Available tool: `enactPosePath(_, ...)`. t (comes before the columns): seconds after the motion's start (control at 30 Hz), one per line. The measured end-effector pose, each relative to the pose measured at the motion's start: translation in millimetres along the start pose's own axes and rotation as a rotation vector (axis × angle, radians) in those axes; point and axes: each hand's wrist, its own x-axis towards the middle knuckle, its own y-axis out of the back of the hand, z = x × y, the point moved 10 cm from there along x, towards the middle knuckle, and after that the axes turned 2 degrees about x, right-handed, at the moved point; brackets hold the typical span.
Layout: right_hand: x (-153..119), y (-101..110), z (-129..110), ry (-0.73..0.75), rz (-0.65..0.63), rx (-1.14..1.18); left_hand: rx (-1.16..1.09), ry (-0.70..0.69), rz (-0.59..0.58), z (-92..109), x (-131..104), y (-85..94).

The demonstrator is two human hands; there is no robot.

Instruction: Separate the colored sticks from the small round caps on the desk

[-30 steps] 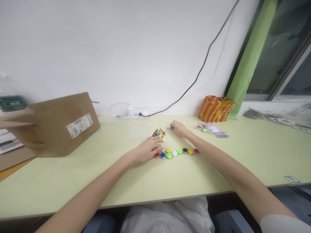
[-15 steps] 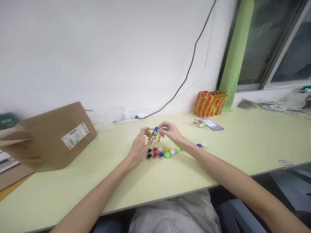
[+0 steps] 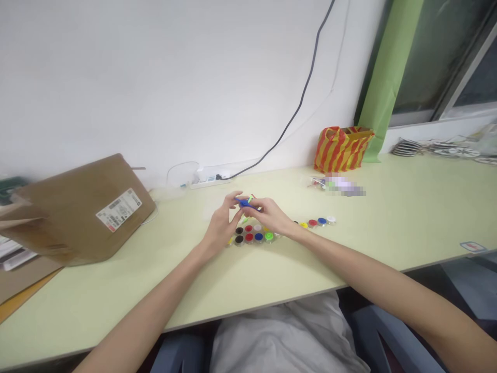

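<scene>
Between my fingertips, above the table, is a small blue plastic piece [image 3: 244, 203] with thin arms and bits of yellow-green and red behind it. My left hand [image 3: 221, 225] pinches it from the left, thumb below and index finger above. From the other side my right hand [image 3: 273, 215] grips it, and those fingers partly cover it. Just below the hands stand small round pots with coloured lids, among them a black-lidded pot [image 3: 239, 239], a blue-lidded pot [image 3: 258, 237] and a green-lidded pot [image 3: 269, 237]. My right hand and wrist hide some of the pots.
More lidded pots, including a red one [image 3: 312, 223], line up beyond my right wrist. A cardboard box [image 3: 85, 217] stands at left, a power strip [image 3: 209, 177] by the wall. Farther right are a striped bag [image 3: 341, 150] and a blurred-out item [image 3: 345, 185] on the table [image 3: 388, 217].
My hands have drawn closer together and turned the blue piece. The coloured sticks that hung below it are now mostly hidden. The view has shifted slightly, revealing more pots at right.
</scene>
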Motion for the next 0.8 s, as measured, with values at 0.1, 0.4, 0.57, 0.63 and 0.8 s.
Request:
enactPosePath(0.1,-0.5,1.5,-0.7,0.015,-0.009,-0.088,0.013,-0.002,-0.008,2.5,0.5,0.2)
enactPosePath(0.4,-7.3,1.1,-37.5,0.364,0.063,-0.528,0.07,0.079,-0.047,-2.2,-4.4,-4.5)
enactPosePath(0.57,-6.1,0.6,-33.3,0.296,0.051,-0.495,0.051,0.005,0.03,7.3,-1.7,2.4)
enactPosePath(0.63,-5.3,5.1,-28.0,0.215,0.04,-0.371,0.013,-0.015,0.01,9.4,-0.1,0.3)
enactPosePath(0.8,-5.7,14.0,-25.3,0.147,0.05,-0.122,0.037,-0.009,-0.027,5.3,2.1,-1.2)
